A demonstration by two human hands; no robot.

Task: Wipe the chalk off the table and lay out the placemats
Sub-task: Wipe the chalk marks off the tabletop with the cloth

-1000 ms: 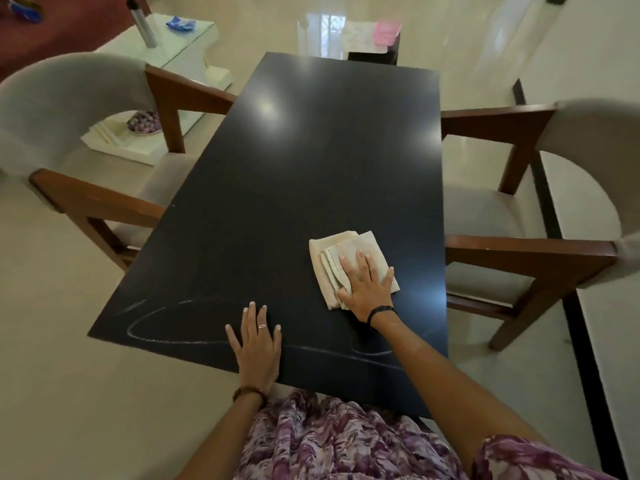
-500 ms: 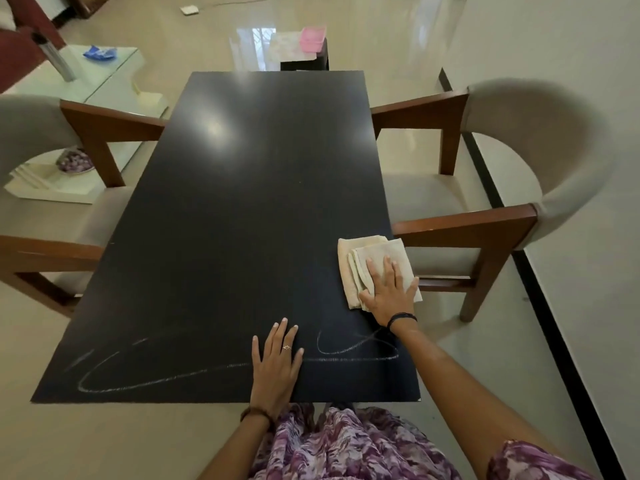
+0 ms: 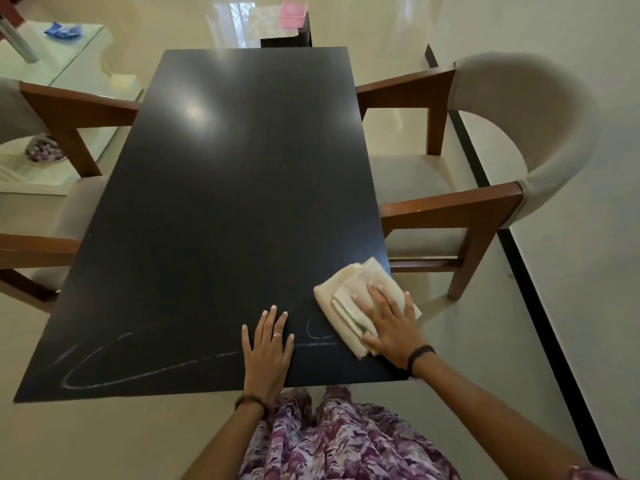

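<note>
Black table (image 3: 221, 188) between two armchairs (image 3: 485, 188); hands (image 3: 391, 327) flat beside chalk (image 3: 145, 370).

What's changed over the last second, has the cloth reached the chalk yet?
The right hand slid the folded beige cloth toward the near right corner, onto the right end of the white chalk line, erasing part of it. The left hand stays flat on the black table; the long loop remains.

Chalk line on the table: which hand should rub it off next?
The right hand. It already presses flat on the cloth, right beside the chalk line. The left hand rests flat on the table with nothing under it.
</note>
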